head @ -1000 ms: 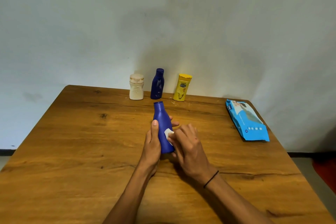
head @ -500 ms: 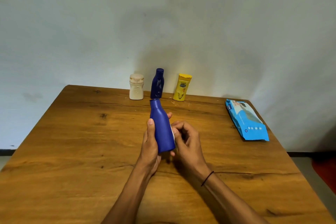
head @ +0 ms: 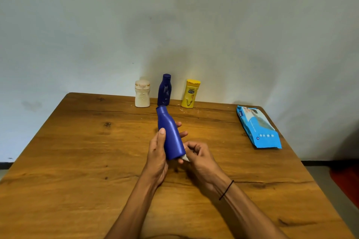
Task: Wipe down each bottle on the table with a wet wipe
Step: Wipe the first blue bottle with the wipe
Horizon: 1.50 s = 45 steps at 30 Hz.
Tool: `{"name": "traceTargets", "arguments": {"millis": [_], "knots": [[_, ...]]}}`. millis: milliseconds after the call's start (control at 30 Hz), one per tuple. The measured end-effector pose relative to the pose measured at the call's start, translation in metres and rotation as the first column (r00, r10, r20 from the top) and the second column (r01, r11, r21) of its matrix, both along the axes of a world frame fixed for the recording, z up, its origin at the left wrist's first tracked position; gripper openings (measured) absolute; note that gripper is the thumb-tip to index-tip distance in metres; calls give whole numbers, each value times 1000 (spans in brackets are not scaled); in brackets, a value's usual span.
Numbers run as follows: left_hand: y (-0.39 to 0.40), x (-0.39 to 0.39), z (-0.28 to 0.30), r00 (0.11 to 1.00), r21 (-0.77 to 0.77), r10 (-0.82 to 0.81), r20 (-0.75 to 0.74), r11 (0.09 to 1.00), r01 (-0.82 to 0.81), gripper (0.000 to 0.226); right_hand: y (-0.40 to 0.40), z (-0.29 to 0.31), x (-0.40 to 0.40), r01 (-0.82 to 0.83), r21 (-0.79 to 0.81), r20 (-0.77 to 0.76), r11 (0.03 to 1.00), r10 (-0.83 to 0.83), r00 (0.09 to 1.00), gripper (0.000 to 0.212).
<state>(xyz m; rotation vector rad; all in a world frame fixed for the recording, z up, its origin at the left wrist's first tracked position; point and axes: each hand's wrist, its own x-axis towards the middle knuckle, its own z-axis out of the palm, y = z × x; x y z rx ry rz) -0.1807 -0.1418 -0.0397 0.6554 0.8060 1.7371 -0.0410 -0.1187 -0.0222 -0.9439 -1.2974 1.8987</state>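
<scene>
My only view sits head-high at the near edge of the table (head: pixel 81 161), facing forward and down toward the wall (head: pixel 174 15) behind it.

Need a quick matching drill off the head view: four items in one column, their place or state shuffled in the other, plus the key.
Items:
1. blue bottle
2. wet wipe
3. wipes pack
4. yellow bottle

Places or states:
A. lying flat near the table's right edge
B. gripped in the left hand, tilted, cap end away from the camera
C. standing at the far edge, rightmost of three upright bottles
D. pinched in the right hand against the held bottle's base

Pairs: 1-B, 2-D, 3-A, 4-C
</scene>
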Motion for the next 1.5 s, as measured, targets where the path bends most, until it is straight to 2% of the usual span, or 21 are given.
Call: {"name": "traceTargets", "arguments": {"millis": [167,267,333,467,567,667,767,867,967,1167,1333,1500], "knots": [[2,1,-11,973,-4,73,-220,997,-75,57,0,7,11,50,-95,52,994,-45,998,19],[3,4,-15,946,-35,115,-304,991,-131,63,3,7,13,135,-84,104,987,-126,987,20],[4,8,-15,930,-49,164,-329,980,-190,58,4,8,12,225,-107,82,968,-217,973,15],[4,17,-7,932,-84,243,-271,958,-274,37,8,7,8,430,-229,-39,874,-449,893,7],[3,21,1,944,-143,265,-195,945,-294,36,7,6,4,476,-216,-69,853,-499,864,7],[4,28,5,954,-150,284,-98,943,-296,31,3,4,-3,433,-195,-67,880,-452,889,12],[5,31,6,942,-148,331,-53,930,-335,22,-1,3,-4,360,-285,-114,888,-404,907,17],[6,34,6,939,-148,341,-52,927,-345,23,-4,5,-1,253,-380,-183,890,-341,922,20],[11,37,6,920,-143,364,-144,913,-383,24,2,9,7,272,-404,-232,874,-385,893,23],[25,36,14,889,-91,249,-384,948,-304,32,20,6,26,422,-439,-128,793,-520,844,13],[43,31,17,807,-45,122,-578,982,-181,19,38,11,40,429,-578,-122,694,-594,795,35],[77,27,31,685,-72,24,-728,991,-111,21,55,20,53,320,-562,-224,763,-513,829,27]]}}
